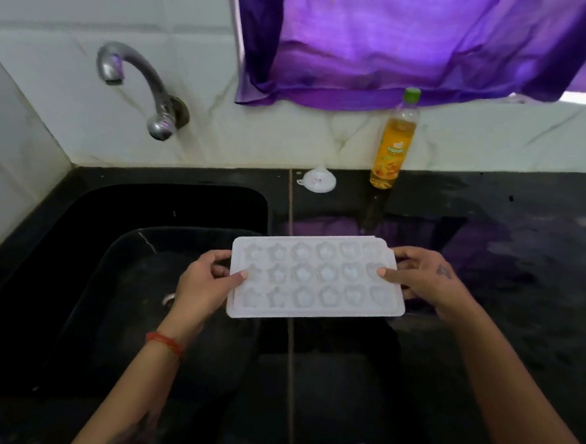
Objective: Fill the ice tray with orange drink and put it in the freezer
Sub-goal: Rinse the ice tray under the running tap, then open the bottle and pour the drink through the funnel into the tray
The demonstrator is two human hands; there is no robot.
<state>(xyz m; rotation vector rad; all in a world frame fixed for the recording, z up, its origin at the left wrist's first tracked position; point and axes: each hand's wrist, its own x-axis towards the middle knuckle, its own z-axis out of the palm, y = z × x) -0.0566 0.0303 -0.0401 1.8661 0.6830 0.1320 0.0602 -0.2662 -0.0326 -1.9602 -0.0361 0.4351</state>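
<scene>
Hands: both grip the ice tray by its short ends, thumbs on top, fingers curled beneath.
Left hand: clamped on the tray's left end, thumb lying over the nearest moulds; a red thread band sits on the wrist.
Right hand: clamped on the tray's right end, thumb pointing inward across the rim; a small dark mark shows on its back.
Ice tray: white, level, held in the air between the hands, over the right edge of the sink and the desk beside it; three rows of star, flower and heart moulds, with no orange in them.
Sink: black basin, to the left, below the tray.
Desk: dark glossy stone.
Orange drink bottle: upright against the wall, green cap on, well beyond the tray.
Funnel: small, white, on the desk just left of the bottle.
Tap: metal, wall-mounted above the sink.
Purple cloth: hangs at the top right.
</scene>
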